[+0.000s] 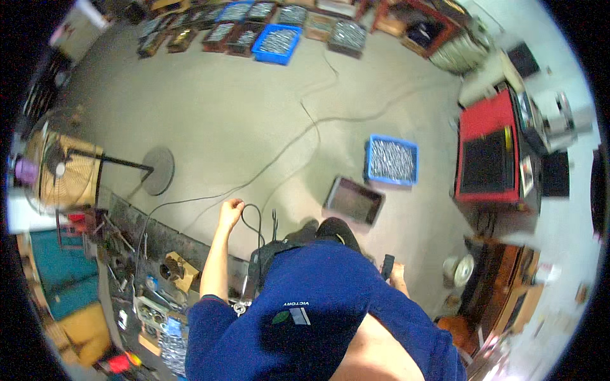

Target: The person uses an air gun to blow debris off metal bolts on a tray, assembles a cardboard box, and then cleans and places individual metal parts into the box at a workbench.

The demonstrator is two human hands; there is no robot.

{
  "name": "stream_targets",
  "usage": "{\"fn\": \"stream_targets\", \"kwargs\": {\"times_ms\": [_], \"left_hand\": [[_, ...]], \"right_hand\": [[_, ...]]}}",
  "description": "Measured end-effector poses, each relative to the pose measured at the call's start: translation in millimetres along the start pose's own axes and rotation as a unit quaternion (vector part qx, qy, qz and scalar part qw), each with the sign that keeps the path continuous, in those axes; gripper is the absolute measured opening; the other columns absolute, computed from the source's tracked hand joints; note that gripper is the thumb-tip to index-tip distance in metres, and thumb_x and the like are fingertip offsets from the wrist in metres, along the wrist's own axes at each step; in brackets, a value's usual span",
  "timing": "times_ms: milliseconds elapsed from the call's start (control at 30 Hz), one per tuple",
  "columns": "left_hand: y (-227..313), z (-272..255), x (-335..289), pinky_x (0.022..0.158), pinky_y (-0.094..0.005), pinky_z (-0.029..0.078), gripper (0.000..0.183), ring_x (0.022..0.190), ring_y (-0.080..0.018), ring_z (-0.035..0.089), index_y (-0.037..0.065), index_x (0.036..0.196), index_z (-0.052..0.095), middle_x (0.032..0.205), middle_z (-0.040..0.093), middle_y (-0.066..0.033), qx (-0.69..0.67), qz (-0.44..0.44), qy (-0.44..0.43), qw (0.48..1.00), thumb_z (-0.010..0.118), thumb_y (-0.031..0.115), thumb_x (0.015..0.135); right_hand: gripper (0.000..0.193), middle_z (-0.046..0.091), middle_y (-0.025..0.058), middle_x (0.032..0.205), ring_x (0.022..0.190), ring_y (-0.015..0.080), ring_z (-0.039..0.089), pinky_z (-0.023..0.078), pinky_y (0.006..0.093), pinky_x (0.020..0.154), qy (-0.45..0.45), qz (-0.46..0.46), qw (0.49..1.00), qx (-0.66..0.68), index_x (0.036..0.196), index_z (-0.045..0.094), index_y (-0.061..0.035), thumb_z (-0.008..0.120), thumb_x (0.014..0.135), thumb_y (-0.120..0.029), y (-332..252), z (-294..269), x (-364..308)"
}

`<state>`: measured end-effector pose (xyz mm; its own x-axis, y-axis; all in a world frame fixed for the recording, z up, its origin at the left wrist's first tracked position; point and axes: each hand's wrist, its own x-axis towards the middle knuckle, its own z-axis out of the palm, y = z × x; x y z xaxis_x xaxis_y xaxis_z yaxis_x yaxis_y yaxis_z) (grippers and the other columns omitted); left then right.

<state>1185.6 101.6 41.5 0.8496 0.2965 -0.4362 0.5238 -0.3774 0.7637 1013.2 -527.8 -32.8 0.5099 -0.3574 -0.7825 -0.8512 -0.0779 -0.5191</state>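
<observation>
Left hand (231, 211): thumb and fingertips pressed together, looks like a pinch on a thin black cable (259, 222). Blurry there, so the contact itself is a fair guess. Right hand (398, 275): down by the hip, beside a dark ribbed grip-like piece (387, 264); can't tell if the fingers are wrapped round it or just against it.

Cable is out in front of the body, left of the legs. It leaves the left fingertips, arcs up and over to the right, then drops toward the black bundle (259, 261) at the left hip. No single straight axis: the long run of the loop is roughly up-down in view, bowed to the right. Can't see which way a plug or free end points.

Handling, my read: light, soft, springy enough to hold that bow. Not fragile, mild slip risk, dislikes tight kinks. Best hold is a thumb-and-finger pinch near the top of the arc.

Further out: long floor cable (286, 147) running diagonally, lower left to upper right; can't tell if it joins the held one. Right of that, dark rectangular bin (354, 202), tilted in view, and just beyond it a blue crate (391, 183) full of small shiny metal parts (393, 160).
</observation>
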Motion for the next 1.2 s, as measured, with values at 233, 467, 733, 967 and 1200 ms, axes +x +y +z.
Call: {"fn": "stream_targets", "kwargs": {"times_ms": [233,467,733,967,1200], "left_hand": [[24.0,-57.5,30.1,0.067,-0.0336,0.049,0.025,0.074,-0.0231,0.064,-0.001,0.094,0.062,0.081,0.065,-0.0171,0.028,-0.006,0.125,0.992,0.057,0.016,0.076],[8.1,-27.1,120.1,0.073,-0.0406,0.048,0.027,0.077,-0.0305,0.061,0.006,0.093,0.064,0.083,0.063,-0.0168,0.179,-0.008,-0.004,0.984,0.055,0.021,0.072],[16.5,-112.7,194.5,0.077,-0.0351,0.048,0.029,0.085,-0.0281,0.062,0.005,0.1,0.062,0.091,0.064,-0.0148,0.001,-0.117,0.226,0.967,0.058,0.019,0.075],[15.0,-223.3,290.1,0.067,-0.0385,0.047,0.023,0.075,-0.0317,0.061,0.003,0.088,0.062,0.081,0.06,-0.0209,-0.003,-0.113,0.311,0.944,0.058,0.019,0.073],[61.9,-419.2,462.0,0.069,-0.0423,0.047,0.029,0.078,-0.035,0.059,0.007,0.099,0.061,0.082,0.062,-0.0186,0.041,-0.029,0.319,0.946,0.053,0.021,0.076]], "right_hand": [[0.018,0.056,0.0089,0.059,0.047,0.0193,0.053,0.043,0.0347,0.041,-0.118,-0.088,0.975,-0.166,0.064,0.056,-0.0035,0.054,0.073,-0.018,-230.9,78.2,54.9],[0.015,0.057,0.0127,0.06,0.047,0.0233,0.054,0.043,0.0359,0.04,-0.18,-0.068,0.963,-0.19,0.069,0.057,-0.0007,0.053,0.076,-0.013,-435.9,204.4,189.8],[0.016,0.058,0.0156,0.061,0.048,0.0234,0.057,0.046,0.0341,0.04,-0.262,-0.096,0.93,-0.24,0.071,0.057,0.0029,0.051,0.079,-0.009,-725.0,473.0,283.5],[0.011,0.061,0.0121,0.067,0.05,0.0216,0.059,0.047,0.0299,0.042,-0.369,-0.274,0.748,-0.478,0.079,0.06,0.0019,0.052,0.08,-0.006,-848.3,774.1,217.9],[0.022,0.059,0.0081,0.071,0.055,0.02,0.056,0.046,0.0336,0.046,-0.578,-0.125,0.751,-0.295,0.087,0.061,0.0004,0.064,0.072,-0.016,-867.6,898.0,297.2]]}}
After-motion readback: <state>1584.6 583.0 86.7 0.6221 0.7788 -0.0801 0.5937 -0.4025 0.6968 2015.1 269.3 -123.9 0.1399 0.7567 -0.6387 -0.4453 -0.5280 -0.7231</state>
